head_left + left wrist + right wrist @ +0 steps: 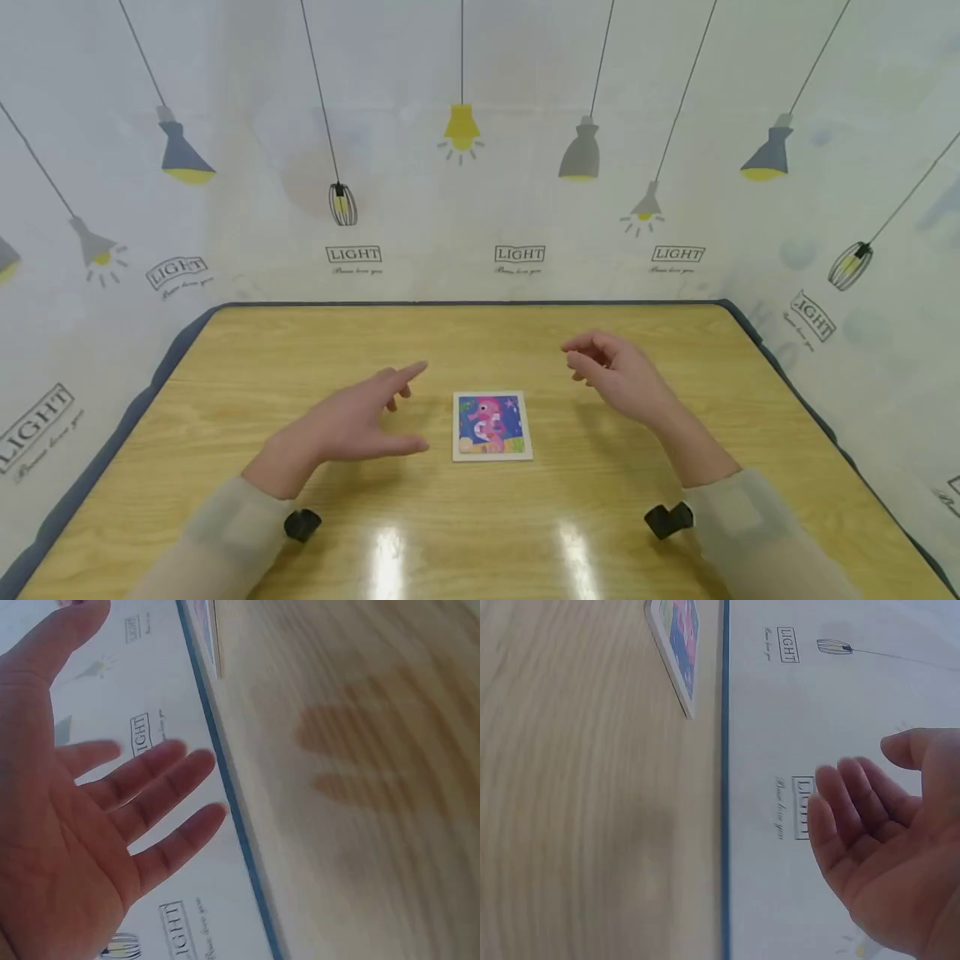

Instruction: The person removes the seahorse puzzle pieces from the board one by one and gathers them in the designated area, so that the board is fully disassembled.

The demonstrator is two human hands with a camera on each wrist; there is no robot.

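Observation:
A small square picture puzzle or tile (491, 427) lies flat on the table, with a white border and a pink seahorse on blue. To its left hovers my left hand (352, 421), fingers extended and thumb spread, touching nothing. The left wrist view shows that palm (82, 832) with nothing in it. My right hand (618, 375) is raised on the other side, its fingers loosely bent and holding nothing. In the right wrist view the tile (679, 649) shows at the top, apart from the right hand (889, 847).
The wooden table (300, 342) has a dark blue edge at the back and sides. Pale walls (517, 192) printed with hanging lamps and "LIGHT" labels enclose it. Black wrist cameras (670, 521) sit on both sleeves.

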